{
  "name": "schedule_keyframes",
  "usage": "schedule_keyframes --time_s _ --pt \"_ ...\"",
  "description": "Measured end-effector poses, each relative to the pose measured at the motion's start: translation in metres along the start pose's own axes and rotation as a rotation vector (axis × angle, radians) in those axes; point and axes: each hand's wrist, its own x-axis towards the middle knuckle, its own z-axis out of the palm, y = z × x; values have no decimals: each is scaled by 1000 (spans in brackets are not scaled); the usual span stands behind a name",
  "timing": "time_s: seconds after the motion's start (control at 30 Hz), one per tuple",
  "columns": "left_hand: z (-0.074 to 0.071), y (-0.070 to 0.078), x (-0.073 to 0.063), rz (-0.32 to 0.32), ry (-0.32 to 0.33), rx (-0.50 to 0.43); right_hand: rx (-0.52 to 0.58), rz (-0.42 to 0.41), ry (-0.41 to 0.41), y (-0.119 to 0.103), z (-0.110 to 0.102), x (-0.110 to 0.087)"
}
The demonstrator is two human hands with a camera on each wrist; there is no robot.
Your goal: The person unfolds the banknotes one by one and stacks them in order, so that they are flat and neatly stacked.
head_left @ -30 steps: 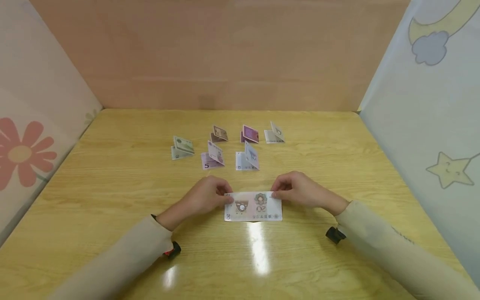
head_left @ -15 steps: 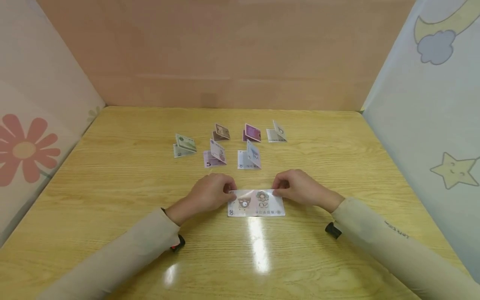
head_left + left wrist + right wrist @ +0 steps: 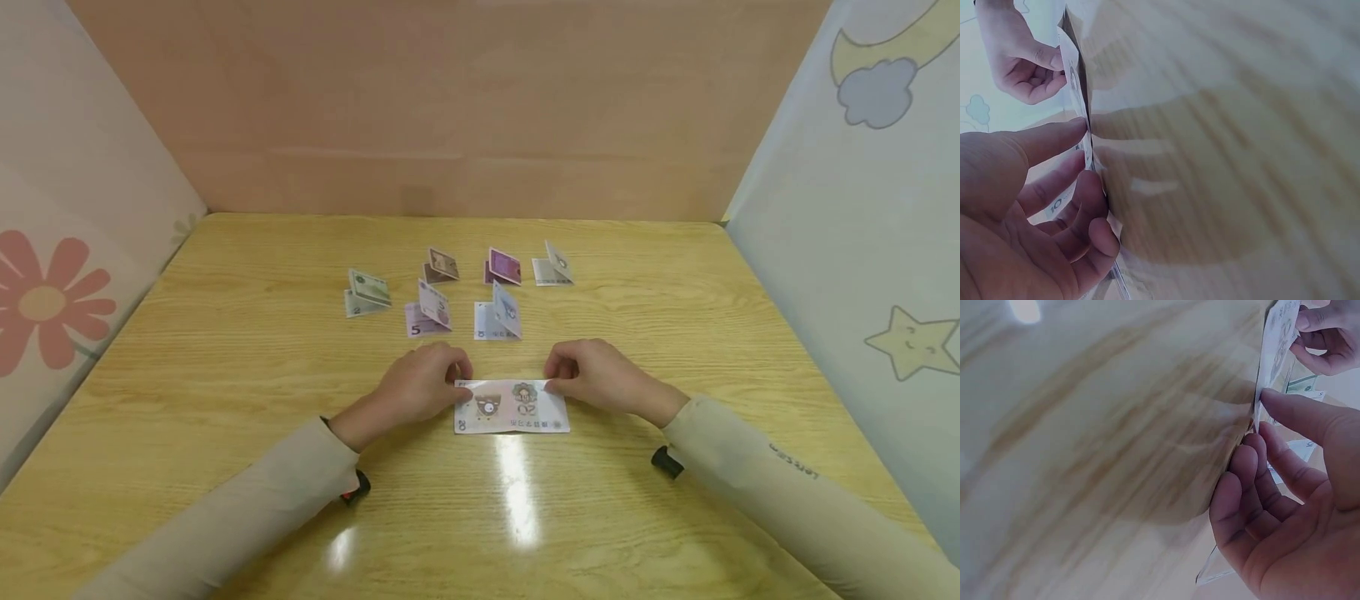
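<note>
A pale play banknote (image 3: 512, 410) marked 20 lies across the front of me, low over the wooden table, with a slight crease at its middle. My left hand (image 3: 420, 385) pinches its far left corner between thumb and fingers. At the far right corner, my right hand (image 3: 600, 375) pinches it the same way. The left wrist view shows the note (image 3: 1074, 72) edge-on, the left thumb on its printed face and fingers behind. From the right wrist, the note (image 3: 1275, 347) also looks steeply slanted, with its lower edge close to the tabletop.
Beyond the hands stand several folded notes: green (image 3: 371, 288), brown (image 3: 443, 263), purple (image 3: 505, 265), whitish (image 3: 555, 265), pink (image 3: 432, 310) and blue (image 3: 501, 313). A wall closes off the table's (image 3: 247, 350) back edge, with decorated panels left and right.
Compared with a second ago, the head view has shifted slightly. The note and both hands sit a touch further forward, and the note looks slightly shorter front to back. Both pinches continue.
</note>
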Motion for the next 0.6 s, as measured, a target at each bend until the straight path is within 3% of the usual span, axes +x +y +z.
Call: schedule_keyframes --time_s 0.43,0.6 --pt "-3 -1 0 -28 -12 -59 2 -5 17 3 -2 -1" --pt "-9 -2 1 -20 28 -122 15 2 35 9 -3 -1"
